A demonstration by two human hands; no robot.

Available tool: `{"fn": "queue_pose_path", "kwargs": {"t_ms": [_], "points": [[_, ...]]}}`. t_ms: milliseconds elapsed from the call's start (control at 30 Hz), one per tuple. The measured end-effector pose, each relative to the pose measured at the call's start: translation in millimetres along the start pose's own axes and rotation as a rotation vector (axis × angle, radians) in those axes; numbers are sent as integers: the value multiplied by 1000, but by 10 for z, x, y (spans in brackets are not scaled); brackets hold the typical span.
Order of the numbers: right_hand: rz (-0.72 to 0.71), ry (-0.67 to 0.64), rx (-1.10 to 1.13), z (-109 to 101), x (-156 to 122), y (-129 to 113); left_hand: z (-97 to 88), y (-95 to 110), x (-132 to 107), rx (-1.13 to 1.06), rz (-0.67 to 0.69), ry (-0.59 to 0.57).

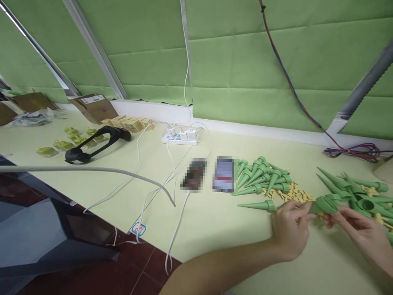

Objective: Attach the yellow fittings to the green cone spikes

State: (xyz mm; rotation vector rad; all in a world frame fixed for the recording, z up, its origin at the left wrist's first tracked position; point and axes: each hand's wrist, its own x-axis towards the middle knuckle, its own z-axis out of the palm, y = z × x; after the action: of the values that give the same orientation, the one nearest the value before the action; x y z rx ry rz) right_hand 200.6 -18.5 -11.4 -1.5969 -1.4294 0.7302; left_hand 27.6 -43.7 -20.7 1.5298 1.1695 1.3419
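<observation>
At the lower right my left hand [290,229] and my right hand [364,231] meet over the table. Between them is a green plastic piece with a round, wide end [327,204], pinched from both sides by the fingertips. A bit of yellow shows under it, partly hidden by my fingers. Just left of my left hand lies a single green plastic spike [256,205] with a cap. Behind it are a pile of capped green spikes [260,174] and a scatter of small yellow plastic pieces [294,191]. More green spikes and open cone pieces [365,200] lie beyond my right hand.
Two blurred phone-like devices [194,176] [223,175] lie mid-table. Behind stands a white power strip [180,138] with trailing cables. Leftward are a black headset-like frame [101,141], yellow-green wrapped items [63,144], small boxes [132,123] and a cardboard box [96,108].
</observation>
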Motion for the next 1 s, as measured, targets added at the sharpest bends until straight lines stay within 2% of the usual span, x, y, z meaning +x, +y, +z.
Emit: {"fn": "queue_pose_path", "kwargs": {"t_ms": [100, 233, 533, 633, 767, 833, 900, 1000], "points": [[-48, -70, -9, 1, -14, -34, 17, -28, 21, -37, 27, -3], [-125, -92, -21, 62, -73, -156, 36, -55, 45, -44, 53, 6], [-454, -122, -142, 87, -161, -339, 16, 5, 52, -156, -12, 2], [-408, -133, -36, 135, -173, -346, -3, 9, 40, -185, 15, 3], [-85, -324, 425, 279, -142, -357, -23, 1, 60, -139, 44, 24], [19, -420, 562, 328, -106, -363, -29, 4, 82, -102, 56, 50], [-5, -413, 524, 329, -84, -370, -32, 7, 100, -94, 45, 52], [-264, -222, 186, 258, -90, -381, -33, 6, 109, -89, 32, 38]]}}
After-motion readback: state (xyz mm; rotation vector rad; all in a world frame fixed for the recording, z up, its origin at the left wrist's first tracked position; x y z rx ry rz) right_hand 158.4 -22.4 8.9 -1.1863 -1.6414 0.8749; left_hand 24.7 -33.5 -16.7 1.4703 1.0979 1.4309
